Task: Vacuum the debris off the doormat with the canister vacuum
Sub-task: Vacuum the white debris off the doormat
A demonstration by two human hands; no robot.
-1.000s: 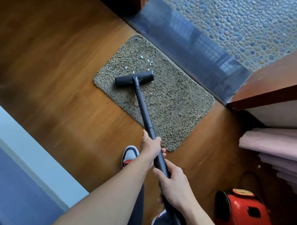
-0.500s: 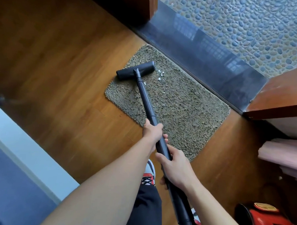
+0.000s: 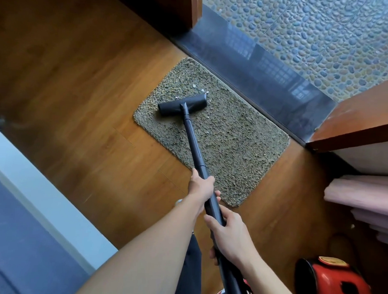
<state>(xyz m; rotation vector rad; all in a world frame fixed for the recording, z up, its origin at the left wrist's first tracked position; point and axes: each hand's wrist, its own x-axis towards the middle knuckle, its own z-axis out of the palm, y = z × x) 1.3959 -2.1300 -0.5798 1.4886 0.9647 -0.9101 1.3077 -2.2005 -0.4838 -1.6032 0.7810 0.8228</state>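
A shaggy olive doormat (image 3: 233, 135) lies on the wood floor against a dark threshold. The black floor nozzle (image 3: 182, 104) rests on the mat's left part. A few white debris bits (image 3: 199, 88) lie just beyond the nozzle. The black wand (image 3: 193, 140) runs from the nozzle back to me. My left hand (image 3: 201, 188) grips the wand higher up, at the mat's near edge. My right hand (image 3: 231, 235) grips it lower down, closer to my body. The red canister vacuum (image 3: 329, 284) stands at the bottom right.
A dark glossy threshold (image 3: 258, 67) borders a pebble-tiled floor (image 3: 316, 30) beyond. A wooden door frame (image 3: 356, 118) is at the right, with pink folded fabric (image 3: 364, 196) below it. A blue and white furniture edge (image 3: 30, 206) runs along the left. My shoe toe shows by my left wrist.
The nozzle has been drawn back toward me over the mat's left part. White bits now lie beyond its far edge instead of at its right end.
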